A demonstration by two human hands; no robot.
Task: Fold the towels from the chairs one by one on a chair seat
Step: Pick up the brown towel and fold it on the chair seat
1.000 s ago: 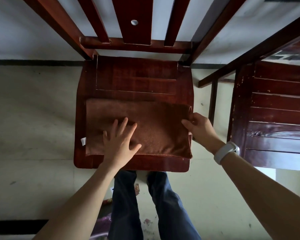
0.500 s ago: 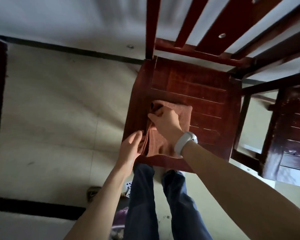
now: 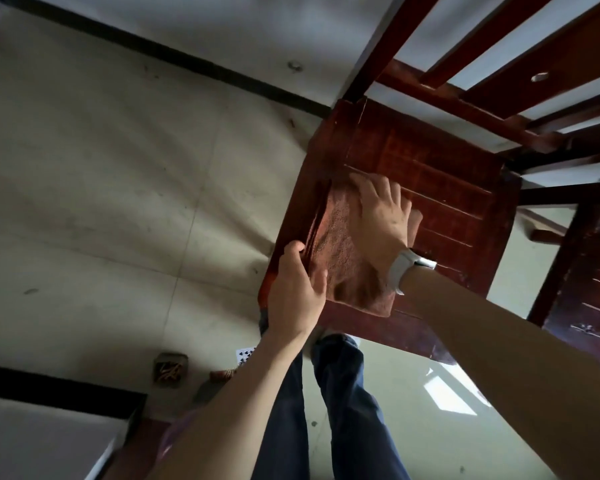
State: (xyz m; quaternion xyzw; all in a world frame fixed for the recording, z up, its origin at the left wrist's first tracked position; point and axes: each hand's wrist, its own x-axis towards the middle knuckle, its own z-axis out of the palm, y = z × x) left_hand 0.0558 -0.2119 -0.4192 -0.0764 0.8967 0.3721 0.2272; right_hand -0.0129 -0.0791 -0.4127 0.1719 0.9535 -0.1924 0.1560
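The head view looks steeply down on a dark red-brown wooden chair seat (image 3: pixel 440 199) with grooved slats, its slatted backrest (image 3: pixel 520 53) rising toward the upper right. On the left half of that seat lies a folded rust-brown terry towel (image 3: pixel 343 258), a narrow bundle running from the middle of the seat to its front edge, where one corner hangs slightly over.

The right hand (image 3: pixel 383 216), with a white smartwatch (image 3: pixel 407 268) on its wrist, lies flat on top of the towel, fingers straight and spread a little, fingertips reaching the far end of the cloth and pressing it down onto the wood. It curls round nothing.

The left hand (image 3: pixel 297 292) sits at the left side of the seat against the towel's folded edge. Its fingers are bent at that edge and the thumb lies over the cloth, so it appears to pinch the layered side of the towel, though the fingertips are hidden under the fold.

Below the seat are the person's legs in dark blue jeans (image 3: pixel 340 410), standing on a pale tiled floor (image 3: pixel 118 202). A second dark wooden chair (image 3: pixel 589 278) stands just beside the first, at the right edge. On the floor near the feet lie a playing card (image 3: pixel 245 354) and a small brown object (image 3: pixel 170 368) too blurred to identify.
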